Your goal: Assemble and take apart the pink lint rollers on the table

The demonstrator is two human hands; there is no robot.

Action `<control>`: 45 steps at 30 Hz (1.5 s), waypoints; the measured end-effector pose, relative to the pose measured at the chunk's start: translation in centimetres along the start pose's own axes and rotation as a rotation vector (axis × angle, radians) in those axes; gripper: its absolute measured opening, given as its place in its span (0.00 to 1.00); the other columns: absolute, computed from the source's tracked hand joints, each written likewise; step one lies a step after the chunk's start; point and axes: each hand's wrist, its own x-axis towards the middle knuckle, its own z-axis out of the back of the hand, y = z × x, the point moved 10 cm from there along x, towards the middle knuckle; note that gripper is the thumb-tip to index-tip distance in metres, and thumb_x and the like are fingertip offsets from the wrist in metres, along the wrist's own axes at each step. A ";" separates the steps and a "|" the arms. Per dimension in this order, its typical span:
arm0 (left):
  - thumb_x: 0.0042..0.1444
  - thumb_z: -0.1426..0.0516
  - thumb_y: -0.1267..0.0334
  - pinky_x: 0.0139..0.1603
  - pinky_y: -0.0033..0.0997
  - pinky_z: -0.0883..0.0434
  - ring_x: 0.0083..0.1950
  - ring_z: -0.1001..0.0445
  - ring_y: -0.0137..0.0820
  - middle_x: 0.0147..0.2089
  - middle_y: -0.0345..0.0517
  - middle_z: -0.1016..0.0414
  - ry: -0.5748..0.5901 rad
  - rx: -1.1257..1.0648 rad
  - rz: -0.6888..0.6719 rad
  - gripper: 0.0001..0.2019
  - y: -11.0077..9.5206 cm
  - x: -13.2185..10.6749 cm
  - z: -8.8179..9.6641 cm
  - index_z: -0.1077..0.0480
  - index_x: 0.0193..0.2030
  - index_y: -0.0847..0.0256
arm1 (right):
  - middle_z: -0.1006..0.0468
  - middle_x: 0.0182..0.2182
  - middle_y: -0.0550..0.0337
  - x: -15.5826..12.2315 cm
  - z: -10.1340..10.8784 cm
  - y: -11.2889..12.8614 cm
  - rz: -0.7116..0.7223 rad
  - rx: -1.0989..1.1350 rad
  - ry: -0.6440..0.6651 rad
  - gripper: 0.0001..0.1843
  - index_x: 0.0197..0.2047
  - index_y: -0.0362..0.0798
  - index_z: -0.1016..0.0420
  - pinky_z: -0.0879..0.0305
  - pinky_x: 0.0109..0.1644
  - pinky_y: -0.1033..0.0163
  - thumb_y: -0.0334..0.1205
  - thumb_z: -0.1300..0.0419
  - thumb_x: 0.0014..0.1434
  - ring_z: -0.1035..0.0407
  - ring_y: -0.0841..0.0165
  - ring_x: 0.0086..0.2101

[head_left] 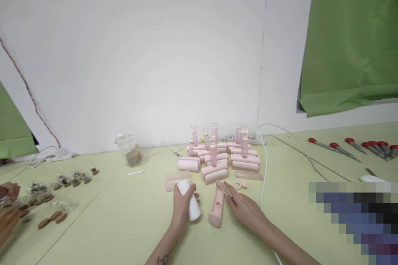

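Observation:
My left hand (183, 206) is wrapped round a white cylindrical roll (190, 203) that lies on the pale green table (124, 223). My right hand (244, 207) rests to the right of it, fingers pinched on the thin metal frame at the top of a pink roller handle (217, 208), which lies flat between the two hands. Just behind stands a heap of pink lint rollers (217, 158), some lying, some upright with heart-shaped handle ends. A clear pink cover (174, 181) lies beside the white roll.
Another person's hands (8, 207) work at the far left among small glass bottles and corks (52, 190). A clear plastic cup (130, 151) stands at the back. Red-handled screwdrivers (354, 149) lie at the right. A white cable (264, 174) runs past the rollers.

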 end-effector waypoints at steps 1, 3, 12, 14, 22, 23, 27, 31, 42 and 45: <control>0.42 0.40 0.56 0.19 0.27 0.32 0.20 0.31 0.27 0.25 0.37 0.34 0.010 0.025 -0.014 0.18 -0.3 0.2 0.3 0.45 0.34 0.59 | 0.24 0.38 0.51 0.1 0.5 -0.5 -0.026 -0.044 -0.008 0.21 0.54 0.46 0.41 0.38 0.33 0.61 0.38 0.62 0.59 0.29 0.58 0.38; 0.41 0.40 0.54 0.16 0.26 0.35 0.17 0.34 0.26 0.23 0.35 0.35 0.027 0.077 -0.049 0.20 -1.1 0.6 1.0 0.44 0.36 0.59 | 0.23 0.35 0.52 0.2 1.9 -1.0 -0.070 -0.128 -0.023 0.18 0.48 0.46 0.38 0.41 0.29 0.63 0.38 0.61 0.59 0.29 0.59 0.34; 0.43 0.43 0.52 0.24 0.26 0.38 0.23 0.32 0.30 0.24 0.36 0.32 0.001 0.536 -0.308 0.14 -6.2 2.3 6.3 0.41 0.33 0.56 | 0.23 0.28 0.61 3.1 4.3 9.1 0.273 -0.012 -0.029 0.13 0.40 0.52 0.32 0.46 0.26 0.67 0.43 0.54 0.57 0.30 0.64 0.29; 0.43 0.43 0.54 0.26 0.26 0.39 0.27 0.31 0.32 0.26 0.37 0.31 -0.025 0.629 -0.351 0.13 -6.6 2.2 6.9 0.40 0.33 0.56 | 0.23 0.29 0.62 3.5 2.9 11.9 0.361 0.102 0.006 0.13 0.39 0.53 0.29 0.44 0.28 0.67 0.44 0.52 0.55 0.30 0.65 0.30; 0.45 0.45 0.56 0.27 0.24 0.39 0.29 0.29 0.32 0.28 0.38 0.30 -0.048 0.780 -0.378 0.11 -6.4 1.8 6.9 0.40 0.35 0.54 | 0.22 0.30 0.61 4.4 0.2 14.7 0.452 0.167 0.053 0.16 0.37 0.54 0.24 0.44 0.29 0.66 0.41 0.53 0.56 0.30 0.67 0.29; 0.45 0.46 0.56 0.26 0.24 0.40 0.29 0.30 0.33 0.28 0.38 0.30 -0.054 0.787 -0.374 0.11 -6.4 1.8 7.0 0.41 0.35 0.54 | 0.22 0.29 0.62 4.3 0.2 14.7 0.454 0.166 0.058 0.16 0.37 0.54 0.24 0.44 0.29 0.67 0.41 0.53 0.56 0.30 0.67 0.29; 0.45 0.46 0.56 0.26 0.25 0.40 0.30 0.30 0.33 0.28 0.39 0.30 -0.076 0.806 -0.353 0.11 -6.2 2.1 7.4 0.40 0.35 0.54 | 0.22 0.27 0.63 4.1 0.5 14.5 0.455 0.124 0.049 0.16 0.38 0.56 0.24 0.46 0.27 0.67 0.41 0.53 0.56 0.30 0.67 0.27; 0.45 0.46 0.55 0.26 0.25 0.41 0.29 0.30 0.33 0.28 0.39 0.30 -0.088 0.807 -0.340 0.11 -6.2 2.2 7.6 0.39 0.35 0.55 | 0.22 0.26 0.64 4.0 0.8 14.6 0.461 0.085 0.013 0.16 0.39 0.58 0.24 0.47 0.26 0.67 0.41 0.53 0.56 0.30 0.67 0.27; 0.44 0.45 0.55 0.31 0.27 0.39 0.37 0.30 0.36 0.37 0.43 0.28 -0.101 0.800 -0.351 0.14 -5.9 2.2 7.6 0.36 0.38 0.56 | 0.22 0.25 0.62 3.6 0.6 14.7 0.485 0.044 -0.037 0.16 0.35 0.56 0.24 0.50 0.24 0.68 0.38 0.53 0.56 0.30 0.66 0.25; 0.43 0.43 0.55 0.30 0.27 0.40 0.36 0.29 0.37 0.35 0.44 0.27 -0.095 0.809 -0.321 0.13 -5.4 2.4 7.6 0.35 0.36 0.56 | 0.24 0.22 0.59 4.3 0.3 13.9 0.457 0.060 -0.084 0.15 0.30 0.53 0.24 0.51 0.25 0.67 0.37 0.53 0.55 0.31 0.65 0.25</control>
